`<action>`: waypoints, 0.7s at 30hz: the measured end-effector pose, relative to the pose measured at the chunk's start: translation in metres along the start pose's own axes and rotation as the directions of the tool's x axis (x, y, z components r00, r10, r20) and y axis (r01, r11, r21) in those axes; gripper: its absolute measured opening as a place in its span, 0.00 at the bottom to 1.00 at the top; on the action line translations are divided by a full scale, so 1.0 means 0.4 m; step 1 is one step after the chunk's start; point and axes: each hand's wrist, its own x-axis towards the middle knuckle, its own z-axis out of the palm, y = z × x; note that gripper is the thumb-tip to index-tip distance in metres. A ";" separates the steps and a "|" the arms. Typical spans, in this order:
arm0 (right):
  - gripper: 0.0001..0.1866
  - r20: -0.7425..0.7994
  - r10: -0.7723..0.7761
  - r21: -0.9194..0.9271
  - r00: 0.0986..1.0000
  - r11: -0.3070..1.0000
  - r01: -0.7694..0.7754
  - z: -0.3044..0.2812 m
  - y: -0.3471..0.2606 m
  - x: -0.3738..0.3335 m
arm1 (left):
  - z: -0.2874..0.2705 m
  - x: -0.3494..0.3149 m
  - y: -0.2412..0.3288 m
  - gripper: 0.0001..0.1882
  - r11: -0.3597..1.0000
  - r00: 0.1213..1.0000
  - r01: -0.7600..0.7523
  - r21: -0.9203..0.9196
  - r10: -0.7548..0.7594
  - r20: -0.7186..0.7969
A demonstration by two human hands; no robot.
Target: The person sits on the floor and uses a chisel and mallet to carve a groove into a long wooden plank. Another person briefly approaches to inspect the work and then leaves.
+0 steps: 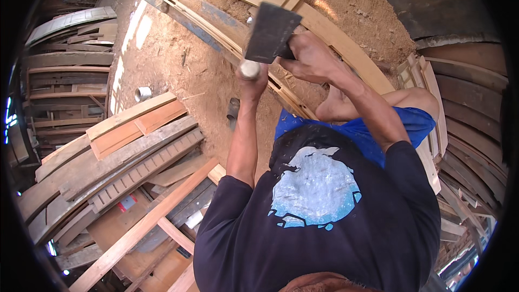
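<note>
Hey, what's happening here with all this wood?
A person in a dark shirt and blue shorts is working in a woodshop yard, standing on sawdust-covered ground. Both hands grip a hatchet: the left hand on the wooden handle end, the right hand up by the dark head. The blade is raised over a long wooden strip lying on the ground. Stacks of planks lie to the left.

Materials, work area
Hatchet head [272,32]: dull dark metal, matt; handle [249,68]: pale smooth wood. Planks [324,27]: bare wood. Ground [178,70]: rough sawdust.
</note>
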 end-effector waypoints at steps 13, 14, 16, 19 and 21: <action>0.22 0.002 0.314 0.659 0.949 0.713 -0.237 0.030 0.088 -0.153 | -0.028 0.137 -0.010 0.11 0.920 0.930 0.312 -0.236 -0.346 -0.120; 0.19 -0.003 0.344 0.705 0.939 0.667 -0.242 0.032 0.100 -0.156 | -0.028 0.156 0.068 0.10 0.962 0.960 0.232 -0.145 -0.250 -0.123; 0.15 0.000 0.373 0.790 0.928 0.568 -0.229 0.037 0.125 -0.126 | 0.003 0.125 0.178 0.12 0.972 0.982 0.101 -0.214 -0.132 -0.135; 0.20 0.053 0.350 0.860 0.935 0.459 -0.221 0.054 0.166 -0.099 | 0.077 0.087 0.270 0.18 0.941 0.936 -0.330 -0.070 0.336 0.106; 0.19 0.010 0.224 0.830 0.974 0.541 -0.133 0.092 0.238 -0.076 | 0.149 0.030 0.272 0.23 0.861 0.819 -0.506 -0.049 0.498 0.284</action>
